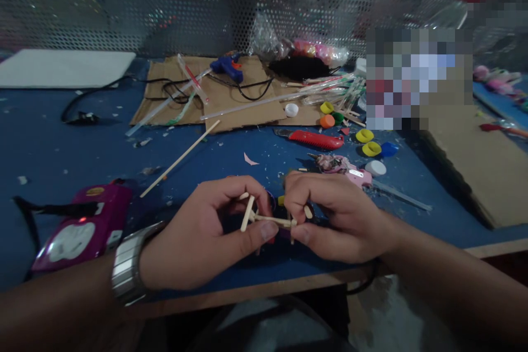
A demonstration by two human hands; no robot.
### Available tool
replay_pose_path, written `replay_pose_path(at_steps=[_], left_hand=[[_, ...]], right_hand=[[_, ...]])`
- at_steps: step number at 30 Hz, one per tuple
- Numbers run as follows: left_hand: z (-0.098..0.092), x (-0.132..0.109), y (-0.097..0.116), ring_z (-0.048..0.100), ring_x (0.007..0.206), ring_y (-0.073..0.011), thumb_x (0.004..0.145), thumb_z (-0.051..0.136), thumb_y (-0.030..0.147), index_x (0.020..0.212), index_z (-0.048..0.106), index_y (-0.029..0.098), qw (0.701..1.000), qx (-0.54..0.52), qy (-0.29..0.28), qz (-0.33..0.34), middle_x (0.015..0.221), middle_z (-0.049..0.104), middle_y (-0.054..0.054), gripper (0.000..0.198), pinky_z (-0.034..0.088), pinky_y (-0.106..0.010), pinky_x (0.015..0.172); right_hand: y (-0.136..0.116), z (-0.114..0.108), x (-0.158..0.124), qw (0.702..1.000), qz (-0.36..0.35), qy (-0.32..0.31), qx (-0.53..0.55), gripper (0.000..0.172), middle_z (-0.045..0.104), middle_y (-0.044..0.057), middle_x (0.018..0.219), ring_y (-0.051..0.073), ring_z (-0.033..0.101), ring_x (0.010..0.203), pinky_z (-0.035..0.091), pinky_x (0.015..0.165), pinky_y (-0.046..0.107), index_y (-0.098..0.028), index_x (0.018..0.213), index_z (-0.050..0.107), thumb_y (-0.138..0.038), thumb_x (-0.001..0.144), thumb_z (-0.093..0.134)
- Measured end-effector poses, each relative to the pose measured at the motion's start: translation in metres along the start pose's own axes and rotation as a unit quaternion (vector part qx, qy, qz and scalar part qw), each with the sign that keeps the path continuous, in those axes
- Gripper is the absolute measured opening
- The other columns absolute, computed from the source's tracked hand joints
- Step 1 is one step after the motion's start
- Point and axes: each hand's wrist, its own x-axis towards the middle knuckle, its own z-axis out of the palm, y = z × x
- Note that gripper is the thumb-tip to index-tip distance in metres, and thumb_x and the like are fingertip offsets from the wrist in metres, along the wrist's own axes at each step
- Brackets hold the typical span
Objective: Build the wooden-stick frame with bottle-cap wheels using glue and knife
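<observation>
Near the table's front edge, my left hand (231,220) pinches a small frame of wooden sticks (268,220) between thumb and fingers. At the frame's other end, my right hand (330,214) closes thumb and forefinger on it. One short stick stands tilted at the left end of the frame. Parts of the frame and whatever lies beneath it are hidden by my fingers. A pink glue gun (357,174) with a smeared nozzle lies just beyond my right hand. Further up is a red utility knife (315,139).
A purple power box (88,225) with a lit red light sits at the left. Cardboard sheets (243,104) at the back carry a blue glue gun (229,67) and glue sticks. Bottle caps (365,135) lie right of the knife. A long wooden stick (179,159) lies left of centre.
</observation>
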Motion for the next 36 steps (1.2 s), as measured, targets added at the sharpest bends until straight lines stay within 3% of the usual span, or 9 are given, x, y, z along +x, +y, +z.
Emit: replay_pose_path(at_steps=[11, 20, 27, 36], left_hand=[[0.001, -0.0009, -0.0028, 0.061, 0.054, -0.0075, 0.094, 0.08, 0.022, 0.088, 0.07, 0.02, 0.997, 0.013, 0.07, 0.01, 0.07, 0.069, 0.004, 0.012, 0.049, -0.013, 0.048], [0.001, 0.002, 0.004, 0.067, 0.059, -0.0079, 0.091, 0.082, 0.027, 0.084, 0.071, 0.02, 0.994, 0.037, 0.102, -0.034, 0.069, 0.071, 0.004, 0.015, 0.052, -0.011, 0.052], [-0.0014, 0.0019, 0.0015, 0.068, 0.059, -0.0077, 0.092, 0.083, 0.029, 0.086, 0.071, 0.02, 0.991, -0.019, 0.12, -0.058, 0.071, 0.073, 0.003, 0.016, 0.054, -0.011, 0.054], [-0.0017, 0.0016, -0.0043, 0.063, 0.059, -0.0074, 0.09, 0.086, 0.031, 0.087, 0.071, 0.02, 0.985, -0.099, 0.111, -0.09, 0.07, 0.067, 0.003, 0.019, 0.053, -0.012, 0.054]], right_hand=[[0.0013, 0.0016, -0.0013, 0.998, 0.024, 0.05, -0.03, 0.014, 0.061, -0.003, 0.077, 0.01, 0.053, 0.068, 0.044, 0.063, 0.023, -0.021, 0.09, 0.059, -0.019, 0.095, 0.072], [0.0022, 0.0001, -0.003, 0.996, 0.057, 0.063, -0.019, 0.016, 0.059, -0.004, 0.077, 0.009, 0.051, 0.069, 0.042, 0.064, 0.024, -0.02, 0.089, 0.059, -0.017, 0.094, 0.073], [0.0004, -0.0004, -0.0063, 0.99, 0.094, 0.098, 0.041, 0.015, 0.055, -0.004, 0.08, 0.011, 0.048, 0.069, 0.039, 0.063, 0.028, -0.022, 0.093, 0.057, -0.021, 0.101, 0.069], [-0.0023, -0.0009, -0.0057, 0.987, 0.11, 0.11, 0.035, 0.015, 0.055, -0.004, 0.081, 0.009, 0.046, 0.068, 0.039, 0.061, 0.026, -0.021, 0.096, 0.059, -0.027, 0.109, 0.065]])
